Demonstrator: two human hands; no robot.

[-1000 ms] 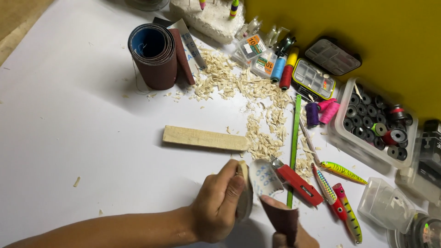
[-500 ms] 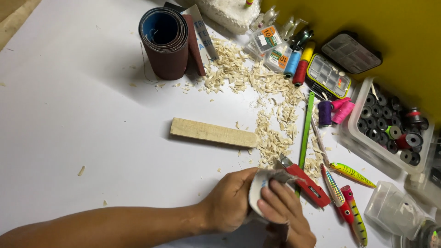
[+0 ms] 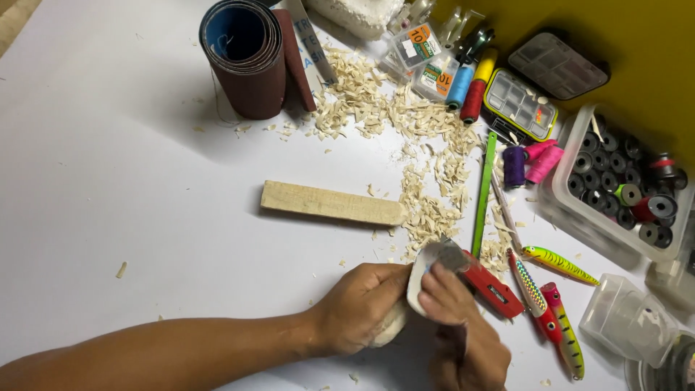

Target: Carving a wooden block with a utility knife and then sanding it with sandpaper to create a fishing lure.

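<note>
We see a white table top (image 3: 108, 181), with a yellow wall (image 3: 637, 43) behind it at the upper right. Pale wood shavings (image 3: 420, 159) lie spread over the middle of the table, and a long pale wooden block (image 3: 333, 203) lies flat just left of them.

Our left hand (image 3: 362, 308) is closed around a small pale wooden piece (image 3: 391, 329), mostly hidden inside the palm. Our right hand (image 3: 463, 326) presses a folded grey sheet of sandpaper (image 3: 427, 279) against it with bent fingers; this hand is cut off by the lower edge. We cannot tell the exact shape of the piece. A red utility knife (image 3: 492, 286) lies just beside the hands, partly covered by them.

At the top stands a dark red roll of sandpaper (image 3: 242, 58) with a blue inner side. Near the wall are small clear packets with orange labels (image 3: 423, 47), a yellow compartment box (image 3: 520, 105), and a clear plastic tub of black spools (image 3: 615, 188). Colourful fishing lures (image 3: 550, 318) lie at the right.
</note>
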